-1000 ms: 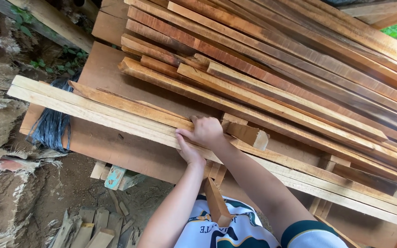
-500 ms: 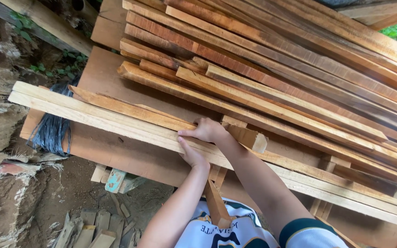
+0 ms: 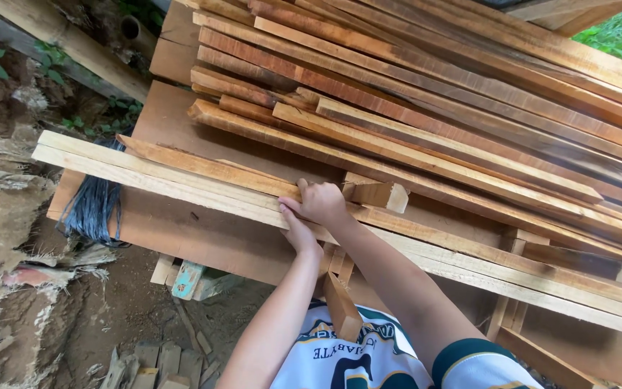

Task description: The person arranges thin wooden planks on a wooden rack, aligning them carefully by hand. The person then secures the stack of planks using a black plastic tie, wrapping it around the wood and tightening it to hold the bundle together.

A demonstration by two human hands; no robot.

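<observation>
Both hands meet at the near edge of a brown board worktop (image 3: 203,238), on a bundle of long pale wooden strips (image 3: 181,181) that lies across it. The right hand (image 3: 323,202) sits on top of the strips with its fingers curled down over them, knuckles up, closed on the upper strips. The left hand (image 3: 298,232) comes up from beneath the near edge, its fingers wrapped up around the lowest strip and pressed against the right hand, so the two hands clasp the same bundle from above and below. The strips' long axis runs from the far left corner of the worktop, where their squared ends jut just past the edge, down toward the right, and passes under the hands. A reddish, rougher strip (image 3: 203,164) lies on top of the pale ones along the same line, its pointed end facing left. Just right of the right hand a short block end (image 3: 389,196) shows its cut face. Behind the hands a large stack of reddish-brown slats (image 3: 433,94) covers the far side of the worktop, all slanting the same way. A hank of dark blue-grey cord (image 3: 95,212) hangs over the left edge, under the strips' ends.
</observation>
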